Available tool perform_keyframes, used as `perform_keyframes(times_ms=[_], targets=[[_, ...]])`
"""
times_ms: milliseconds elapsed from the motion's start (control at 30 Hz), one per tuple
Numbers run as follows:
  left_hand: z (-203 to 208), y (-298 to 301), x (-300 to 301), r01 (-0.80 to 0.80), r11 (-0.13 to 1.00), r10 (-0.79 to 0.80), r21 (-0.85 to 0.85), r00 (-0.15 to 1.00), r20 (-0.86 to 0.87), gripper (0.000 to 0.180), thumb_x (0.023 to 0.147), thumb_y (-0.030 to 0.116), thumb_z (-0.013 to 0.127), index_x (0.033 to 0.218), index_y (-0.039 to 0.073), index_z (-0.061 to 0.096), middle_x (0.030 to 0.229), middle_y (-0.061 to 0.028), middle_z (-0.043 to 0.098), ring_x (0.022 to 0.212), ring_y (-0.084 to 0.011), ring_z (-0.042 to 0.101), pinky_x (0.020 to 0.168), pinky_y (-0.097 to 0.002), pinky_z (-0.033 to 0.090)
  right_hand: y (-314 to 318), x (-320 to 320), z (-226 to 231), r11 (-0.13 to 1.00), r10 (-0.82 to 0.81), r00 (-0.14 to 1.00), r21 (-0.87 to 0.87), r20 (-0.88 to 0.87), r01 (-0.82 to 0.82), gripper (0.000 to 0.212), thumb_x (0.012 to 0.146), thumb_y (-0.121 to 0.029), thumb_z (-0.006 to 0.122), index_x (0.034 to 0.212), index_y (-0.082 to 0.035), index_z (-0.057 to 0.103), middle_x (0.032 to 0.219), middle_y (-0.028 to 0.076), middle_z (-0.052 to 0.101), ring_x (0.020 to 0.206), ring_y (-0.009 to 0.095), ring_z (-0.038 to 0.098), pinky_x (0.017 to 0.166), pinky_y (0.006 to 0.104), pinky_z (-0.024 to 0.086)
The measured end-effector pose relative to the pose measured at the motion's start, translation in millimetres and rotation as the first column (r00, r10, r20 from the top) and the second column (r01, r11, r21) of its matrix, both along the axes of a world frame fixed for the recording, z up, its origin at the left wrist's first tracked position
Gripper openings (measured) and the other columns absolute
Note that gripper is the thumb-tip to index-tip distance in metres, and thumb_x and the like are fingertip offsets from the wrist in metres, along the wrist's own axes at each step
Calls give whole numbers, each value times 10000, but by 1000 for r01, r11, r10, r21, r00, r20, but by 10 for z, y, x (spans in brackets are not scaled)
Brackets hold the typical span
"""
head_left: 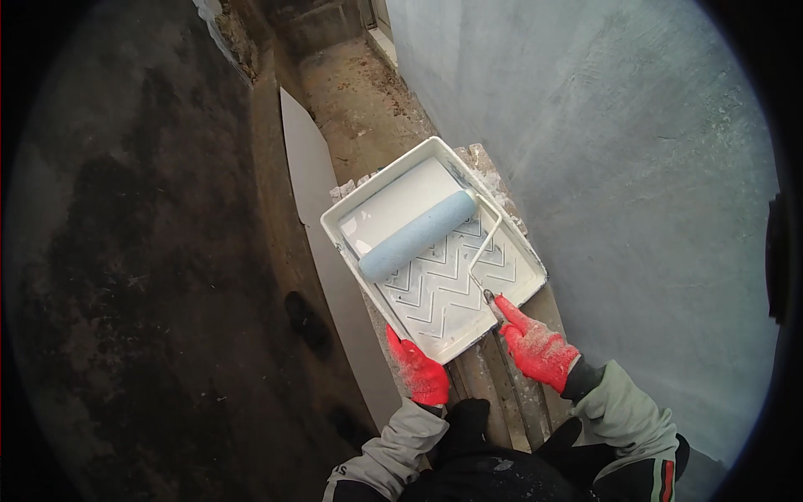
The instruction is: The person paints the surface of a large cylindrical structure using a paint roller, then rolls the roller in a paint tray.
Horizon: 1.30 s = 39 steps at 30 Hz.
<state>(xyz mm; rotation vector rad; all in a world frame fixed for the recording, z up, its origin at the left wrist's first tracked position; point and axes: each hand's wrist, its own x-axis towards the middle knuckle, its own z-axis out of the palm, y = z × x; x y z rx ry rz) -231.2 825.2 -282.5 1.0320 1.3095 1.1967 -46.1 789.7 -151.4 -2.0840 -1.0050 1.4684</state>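
A white paint tray point(535, 272) with a zigzag-ribbed slope stands in front of me, white paint point(416, 180) pooled at its far end. Across the tray lies a paint roller point(418, 234) with a pale blue sleeve and a bent white wire frame. In a red glove, my right hand point(539, 347) is closed around the roller's handle at the tray's near right edge. My left hand point(421, 374), gloved the same, grips the tray's near left rim; its fingers are partly hidden under the tray.
Under the tray is a narrow paint-spattered plank support point(493, 389). A grey plastered wall point(619, 167) rises close on the right. To the left are a white board point(311, 155), a dark shoe point(308, 320) and a dark stained surface point(150, 251). A dirty floor strip point(360, 100) runs beyond.
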Motion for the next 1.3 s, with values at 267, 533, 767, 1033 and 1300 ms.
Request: perform_keyframes(times_ms=[267,533,767,1033,1300], targets=[[231,48,70,15,999,-13,-35,998,56,630,1019,428,326,1456,-10,207,1430,-175,356,1304,-273,383,1089,-389,293,232,-290,-215,962,-254,898,7,-359,274,514,981,-220,423,1482,-228,309,682,9,492,481,98,427,434,269,398],[189,29,-51,-64,998,59,-13,966,-253,510,1004,212,421,1432,-15,263,1383,-185,369,1273,-282,397,1066,-391,316,218,-344,-239,913,-312,629,-42,-712,406,490,997,-249,399,1475,-202,300,674,3,462,445,100,379,386,262,356],[719,98,28,-42,980,96,195,956,-277,453,1010,191,423,1412,10,324,1405,-143,382,1252,-234,437,1054,-356,345,212,-355,-211,900,-233,349,-66,-908,430,385,996,-173,368,1378,-150,409,651,8,457,403,72,341,351,220,294],[1040,360,151,251,965,-246,73,967,-68,466,1006,340,440,1320,-4,469,1241,-134,564,1054,-222,588,942,-342,445,166,-453,-20,901,-147,180,-56,-973,431,328,951,-150,442,1277,-115,458,667,-11,445,412,60,343,362,220,300],[1473,474,325,456,836,-348,-306,870,349,427,994,358,474,1199,-4,573,1068,-119,643,956,-179,606,859,-325,474,85,-516,-28,937,-72,246,19,-967,349,368,852,-62,505,1210,-115,440,607,32,475,406,89,394,362,250,316]])
